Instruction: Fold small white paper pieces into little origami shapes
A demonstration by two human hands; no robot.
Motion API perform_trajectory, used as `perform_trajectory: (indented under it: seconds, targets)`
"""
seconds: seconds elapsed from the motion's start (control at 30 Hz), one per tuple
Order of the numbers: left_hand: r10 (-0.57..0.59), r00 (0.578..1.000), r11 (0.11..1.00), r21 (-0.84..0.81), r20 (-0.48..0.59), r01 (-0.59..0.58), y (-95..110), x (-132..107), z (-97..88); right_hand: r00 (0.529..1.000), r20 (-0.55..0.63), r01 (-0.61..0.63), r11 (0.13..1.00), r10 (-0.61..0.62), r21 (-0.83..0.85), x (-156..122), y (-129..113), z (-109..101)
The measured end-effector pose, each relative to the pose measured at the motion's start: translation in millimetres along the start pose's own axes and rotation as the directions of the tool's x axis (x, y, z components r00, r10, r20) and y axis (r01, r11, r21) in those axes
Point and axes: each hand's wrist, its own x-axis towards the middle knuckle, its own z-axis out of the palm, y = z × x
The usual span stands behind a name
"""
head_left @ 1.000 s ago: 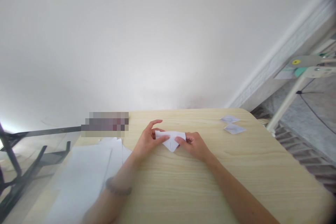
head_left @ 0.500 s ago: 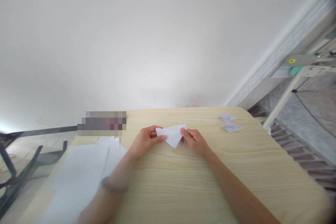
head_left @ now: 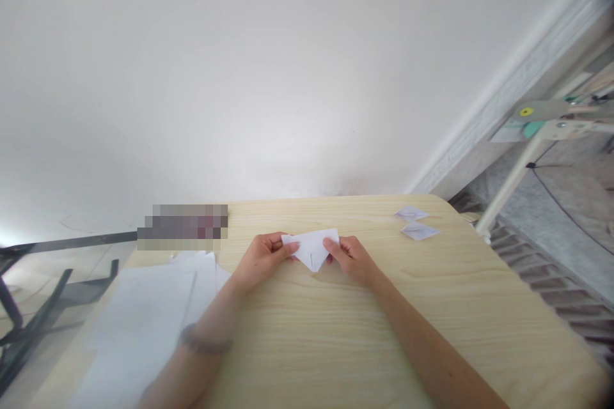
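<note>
Between my two hands is a folded piece of white paper [head_left: 313,248], its straight edge facing away and a point toward me. A short dark slit or crease line runs up from that point. My left hand [head_left: 268,257] pinches its left corner, thumb on top and fingers behind. At the right end, my right hand [head_left: 351,259] grips the paper the same way, with its thumb pressed on the front face. Two folded paper boats, a farther one [head_left: 411,213] and a nearer one [head_left: 419,231], lie to the right on the table.
White paper sheets [head_left: 139,300] lie overlapping on the left of the wooden table [head_left: 307,345], partly under my left forearm. A pixelated patch [head_left: 185,227] hides something at the back left corner. Behind the table stands a white wall [head_left: 288,77]; a white metal frame [head_left: 515,172] is at the right.
My left thumb has slid up along the paper's left side, and my right thumb has moved inward on its face. The paper is a little more level. The whole view has shifted slightly.
</note>
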Motion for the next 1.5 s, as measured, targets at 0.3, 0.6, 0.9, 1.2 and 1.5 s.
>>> perform_trajectory:
  seconds: [0.3, 0.6, 0.9, 1.2, 1.5]
  targets:
    - [0.004, 0.997, 0.996, 0.087, -0.081, 0.003, 0.2, 0.1, 3.9, 0.996, 0.047, 0.072, 0.997, -0.072, -0.003, -1.4, -1.6, 3.7]
    - [0.038, 0.999, 0.999, 0.005, -0.026, -0.038, -0.7, 3.4, 1.5, 0.991, 0.123, 0.039, 0.995, -0.050, 0.096, -0.4, -1.7, -0.9]
    - [0.010, 0.996, 1.000, 0.000, -0.084, -0.010, 5.1, 3.0, 5.2, 0.995, 0.091, 0.025, 0.991, -0.037, 0.129, 0.3, -3.0, -2.4]
    - [0.077, 0.975, 0.995, 0.074, -0.210, -0.063, -7.6, 5.7, 4.2, 0.981, -0.188, 0.094, 0.973, -0.054, 0.209, 3.1, 6.3, 3.1]
    - [0.512, 0.847, 0.766, 0.521, -0.141, -0.376, -7.6, 2.6, -1.8, 0.921, -0.249, 0.329, 0.940, -0.299, 0.088, 1.9, 4.8, 2.9]
